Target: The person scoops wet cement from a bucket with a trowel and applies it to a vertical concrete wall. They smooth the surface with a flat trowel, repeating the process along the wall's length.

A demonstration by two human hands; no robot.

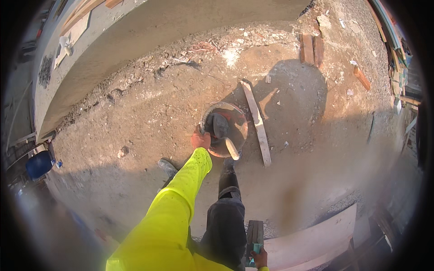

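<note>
My left arm, in a bright yellow sleeve, reaches down to a round bucket (244,123) on the ground. My left hand (201,139), orange-brown in colour, is closed at the left side of its rim; whether on the rim or the bail cannot be told. Inside the bucket rests a trowel with a grey blade (219,125); its pale wooden handle (232,149) sticks out over the near rim. At the lower edge my right hand (259,259) is wrapped round the teal handle of a float with a long dark plate (255,231).
A wooden plank (257,123) lies just right of the bucket. Bricks (312,49) and a reddish piece (362,78) lie farther off. A low concrete wall (149,38) curves along the far left. A pale board (312,239) stands near my right; a blue container (39,165) sits far left.
</note>
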